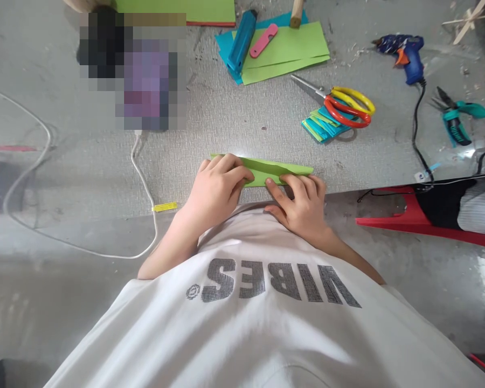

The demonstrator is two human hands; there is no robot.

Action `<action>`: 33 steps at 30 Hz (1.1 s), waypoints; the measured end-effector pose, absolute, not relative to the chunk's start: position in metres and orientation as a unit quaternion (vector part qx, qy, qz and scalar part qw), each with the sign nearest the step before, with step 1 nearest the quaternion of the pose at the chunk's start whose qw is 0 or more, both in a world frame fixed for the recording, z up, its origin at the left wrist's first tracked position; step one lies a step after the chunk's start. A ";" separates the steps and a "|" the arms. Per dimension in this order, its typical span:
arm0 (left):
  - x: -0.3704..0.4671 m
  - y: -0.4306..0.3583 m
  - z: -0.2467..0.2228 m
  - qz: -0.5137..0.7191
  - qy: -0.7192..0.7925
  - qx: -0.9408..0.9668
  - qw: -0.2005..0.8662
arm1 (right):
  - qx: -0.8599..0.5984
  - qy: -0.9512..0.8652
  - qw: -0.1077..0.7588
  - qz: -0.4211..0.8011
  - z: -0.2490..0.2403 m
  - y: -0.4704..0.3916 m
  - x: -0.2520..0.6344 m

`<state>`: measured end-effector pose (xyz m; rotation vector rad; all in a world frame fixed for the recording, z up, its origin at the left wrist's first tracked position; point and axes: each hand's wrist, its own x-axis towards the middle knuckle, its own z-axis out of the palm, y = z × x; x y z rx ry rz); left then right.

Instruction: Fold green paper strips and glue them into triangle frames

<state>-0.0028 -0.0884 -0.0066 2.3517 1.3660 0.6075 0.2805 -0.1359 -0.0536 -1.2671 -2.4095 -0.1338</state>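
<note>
A strip of green paper point(261, 175), partly folded along its length, lies at the table's near edge in front of me. My left hand point(218, 188) is closed on its left part, with thumb and fingers pinching the folded edge. On the right part rests my right hand point(303, 207), its fingers curled over the paper and its thumb apart, near my shirt. Beyond the right hand, scissors point(339, 105) with red and yellow handles lie across a small stack of cut blue and green paper pieces point(321, 126).
Green paper sheets point(295, 51) lie farther back with a blue utility knife point(242, 40) and a pink cutter point(264, 41). A blue glue gun point(408, 54) and pliers point(455, 116) are at right. A white cable point(143, 178) hangs over the left edge. A red chair point(412, 215) stands right.
</note>
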 end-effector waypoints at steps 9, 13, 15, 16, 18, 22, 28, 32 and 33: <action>-0.012 -0.097 -0.012 0.219 0.485 0.832 0.157 | -0.453 -0.861 0.214 -0.088 -0.050 -0.135 0.285; -0.022 -0.101 -0.013 0.225 0.479 0.835 0.149 | -0.472 -0.854 0.198 -0.090 -0.051 -0.133 0.294; -0.027 -0.103 -0.013 0.224 0.476 0.838 0.146 | -0.484 -0.852 0.188 -0.060 -0.052 -0.133 0.299; -0.029 -0.105 -0.013 0.223 0.478 0.838 0.142 | -0.486 -0.852 0.188 -0.046 -0.052 -0.133 0.301; -0.030 -0.109 -0.014 0.226 0.490 0.833 0.123 | -0.483 -0.855 0.189 -0.030 -0.051 -0.133 0.303; -0.017 -0.122 -0.020 0.259 0.507 0.821 0.042 | -0.470 -0.857 0.198 -0.072 -0.048 -0.132 0.300; 0.012 -0.139 -0.040 0.248 0.425 0.869 0.044 | -0.489 -0.836 0.214 -0.127 -0.054 -0.136 0.292; 0.014 -0.136 -0.048 0.240 0.430 0.870 0.022 | -0.511 -0.819 0.229 -0.128 -0.054 -0.145 0.282; 0.014 -0.135 -0.050 0.237 0.429 0.872 0.016 | -0.520 -0.816 0.223 -0.117 -0.053 -0.146 0.279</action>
